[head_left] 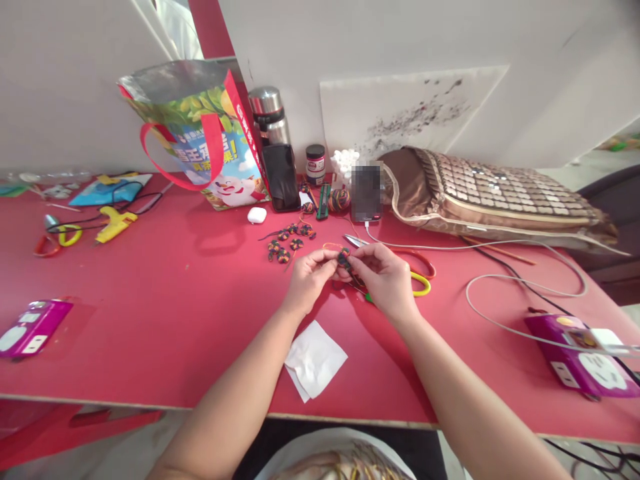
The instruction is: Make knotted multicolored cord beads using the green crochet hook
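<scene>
Both hands meet over the middle of the red table, pinching one small multicoloured crocheted yarn piece [344, 256] between them. My left hand [311, 279] grips its left side with thumb and forefinger. On the other side, my right hand [389, 279] holds it with closed fingers. A green tip of a thin tool [369, 298] shows under my right hand; the rest is hidden. Scissors with red and yellow handles [421, 285] lie partly behind that hand. Several similar yarn pieces [283, 256] rest just beyond my left hand, near a ball of variegated yarn [341, 199].
A crumpled white tissue [316, 360] lies between my forearms. Behind stand a shopping bag [200, 147], a steel flask [269, 113], a dark phone [281, 177] and a jar [315, 165]. A white cable [470, 248] crosses the right side toward a purple power strip [565, 347].
</scene>
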`<state>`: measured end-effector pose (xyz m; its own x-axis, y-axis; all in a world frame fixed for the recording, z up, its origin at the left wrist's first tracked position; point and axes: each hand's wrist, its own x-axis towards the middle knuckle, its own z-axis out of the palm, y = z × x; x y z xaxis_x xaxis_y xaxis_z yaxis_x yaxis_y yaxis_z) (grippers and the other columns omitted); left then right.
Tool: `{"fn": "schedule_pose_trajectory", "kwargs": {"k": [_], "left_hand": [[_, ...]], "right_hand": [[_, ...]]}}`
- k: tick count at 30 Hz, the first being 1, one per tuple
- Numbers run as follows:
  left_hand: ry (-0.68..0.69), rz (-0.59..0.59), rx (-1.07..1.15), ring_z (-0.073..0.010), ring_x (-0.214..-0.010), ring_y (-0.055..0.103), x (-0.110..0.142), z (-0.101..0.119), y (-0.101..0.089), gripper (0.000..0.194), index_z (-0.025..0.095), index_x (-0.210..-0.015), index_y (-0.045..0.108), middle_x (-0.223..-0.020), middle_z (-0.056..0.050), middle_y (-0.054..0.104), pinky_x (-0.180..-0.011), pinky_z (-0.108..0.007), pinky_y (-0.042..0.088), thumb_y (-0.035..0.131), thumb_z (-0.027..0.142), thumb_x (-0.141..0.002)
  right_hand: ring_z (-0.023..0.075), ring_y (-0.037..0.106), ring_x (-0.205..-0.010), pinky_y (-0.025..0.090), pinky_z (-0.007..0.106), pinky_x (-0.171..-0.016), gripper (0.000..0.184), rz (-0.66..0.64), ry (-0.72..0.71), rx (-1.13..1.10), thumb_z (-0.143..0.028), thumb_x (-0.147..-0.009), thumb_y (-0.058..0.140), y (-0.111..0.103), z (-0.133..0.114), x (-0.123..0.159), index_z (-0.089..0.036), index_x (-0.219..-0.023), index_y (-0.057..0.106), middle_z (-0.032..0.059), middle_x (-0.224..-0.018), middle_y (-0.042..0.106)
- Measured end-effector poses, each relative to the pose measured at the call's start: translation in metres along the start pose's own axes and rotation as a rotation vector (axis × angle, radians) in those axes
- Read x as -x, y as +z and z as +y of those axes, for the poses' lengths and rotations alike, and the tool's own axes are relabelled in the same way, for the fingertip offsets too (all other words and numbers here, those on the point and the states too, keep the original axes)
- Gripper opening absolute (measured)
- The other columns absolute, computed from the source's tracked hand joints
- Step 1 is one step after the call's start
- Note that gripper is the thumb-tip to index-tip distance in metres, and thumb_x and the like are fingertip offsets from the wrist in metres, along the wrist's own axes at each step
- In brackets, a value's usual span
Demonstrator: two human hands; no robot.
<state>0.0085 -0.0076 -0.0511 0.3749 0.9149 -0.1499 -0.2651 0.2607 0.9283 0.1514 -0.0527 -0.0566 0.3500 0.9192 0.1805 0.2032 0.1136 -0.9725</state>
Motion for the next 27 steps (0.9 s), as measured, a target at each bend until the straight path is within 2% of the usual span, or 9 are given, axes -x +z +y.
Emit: {"fn": "schedule_pose_trajectory", "kwargs": {"k": [6, 13, 21, 24, 27], "left_hand": [[-0.022, 0.021, 0.023, -0.0157, -0.057, 0.067, -0.0023, 0.0001, 0.0016, 0.038, 0.015, -0.077, 0.073, -0.065, -0.001, 0.071, -0.062, -0.031, 0.06, 0.093, 0.04, -0.057], [-0.02, 0.093, 0.01, -0.0164, -0.058, 0.068, -0.0021, -0.0064, 0.0071, 0.035, 0.015, -0.076, 0.072, -0.065, -0.001, 0.07, -0.064, -0.031, 0.06, 0.093, 0.035, -0.057], [0.024, 0.159, 0.019, -0.0092, -0.05, 0.057, -0.0034, -0.0037, 0.0079, 0.018, 0.015, -0.071, 0.068, -0.058, 0.003, 0.063, -0.054, -0.022, 0.049, 0.08, 0.024, -0.063], [0.012, 0.133, 0.082, -0.0085, -0.049, 0.055, -0.005, -0.003, 0.0063, 0.02, 0.015, -0.07, 0.064, -0.058, 0.003, 0.061, -0.051, -0.021, 0.047, 0.08, 0.025, -0.061], [-0.011, 0.076, 0.153, -0.0083, -0.049, 0.053, -0.0057, -0.0025, 0.0036, 0.025, 0.016, -0.072, 0.063, -0.058, 0.004, 0.059, -0.049, -0.021, 0.046, 0.081, 0.027, -0.06]], "right_hand": [[0.0188, 0.069, -0.058, 0.056, 0.032, -0.056, 0.017, -0.07, 0.027, -0.082, -0.036, -0.085, 0.072, -0.002, -0.0062, -0.0015, -0.022, -0.077, 0.067, 0.0013, -0.07, 0.068], [0.0163, 0.066, -0.066, 0.056, 0.03, -0.061, 0.013, -0.058, -0.167, 0.062, -0.025, -0.089, 0.067, -0.0034, -0.0083, -0.0008, -0.022, -0.077, 0.07, 0.0026, -0.08, 0.065], [0.0208, 0.071, -0.086, 0.057, 0.034, -0.074, 0.013, -0.05, -0.352, 0.142, -0.02, -0.092, 0.063, 0.0029, -0.0028, 0.0027, -0.022, -0.091, 0.076, 0.0071, -0.092, 0.071], [0.0197, 0.07, -0.081, 0.057, 0.035, -0.071, 0.012, -0.077, -0.301, 0.098, -0.022, -0.091, 0.065, 0.0035, -0.0016, 0.0034, -0.023, -0.096, 0.075, 0.0074, -0.097, 0.07], [0.016, 0.067, -0.068, 0.055, 0.033, -0.061, 0.02, -0.101, -0.08, -0.072, -0.03, -0.087, 0.072, 0.0018, -0.0024, 0.0017, -0.023, -0.106, 0.071, 0.006, -0.098, 0.069]]}}
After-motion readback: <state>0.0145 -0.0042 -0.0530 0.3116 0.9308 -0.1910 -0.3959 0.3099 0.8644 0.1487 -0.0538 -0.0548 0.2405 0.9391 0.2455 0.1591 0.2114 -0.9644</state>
